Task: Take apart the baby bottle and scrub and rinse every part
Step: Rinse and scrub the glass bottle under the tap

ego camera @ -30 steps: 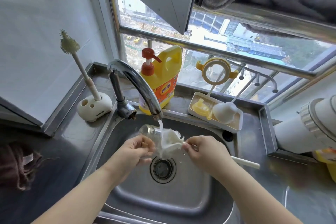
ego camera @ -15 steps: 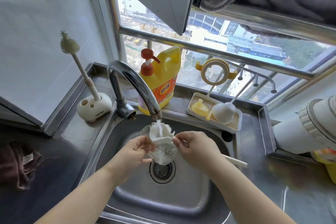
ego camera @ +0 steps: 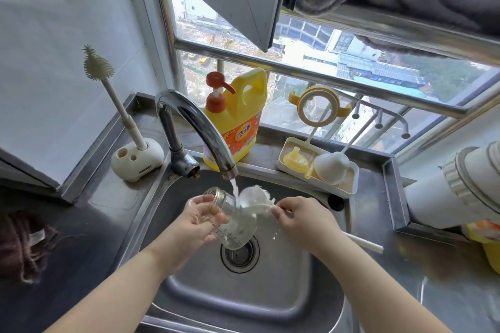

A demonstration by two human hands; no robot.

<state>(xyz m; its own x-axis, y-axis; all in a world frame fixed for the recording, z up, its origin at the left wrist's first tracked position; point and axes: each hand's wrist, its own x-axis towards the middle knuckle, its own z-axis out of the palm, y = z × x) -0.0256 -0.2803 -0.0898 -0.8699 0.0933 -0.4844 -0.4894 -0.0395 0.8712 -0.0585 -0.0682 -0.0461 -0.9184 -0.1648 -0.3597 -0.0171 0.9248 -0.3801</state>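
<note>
Bottle (ego camera: 232, 227) under faucet (ego camera: 197, 127), over sink (ego camera: 243, 300)

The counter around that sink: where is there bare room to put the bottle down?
Bare steel lies right of the sink, between the white tray and the near edge, though the brush handle crosses it. Another patch lies left, between the brush stand and the brown cloth. Behind the tap it is crowded with the detergent jug and tray.

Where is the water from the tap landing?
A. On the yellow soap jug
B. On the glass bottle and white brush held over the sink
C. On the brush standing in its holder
B: the stream from the tap falls onto the glass bottle in the left hand and the white brush in the right hand.
</note>
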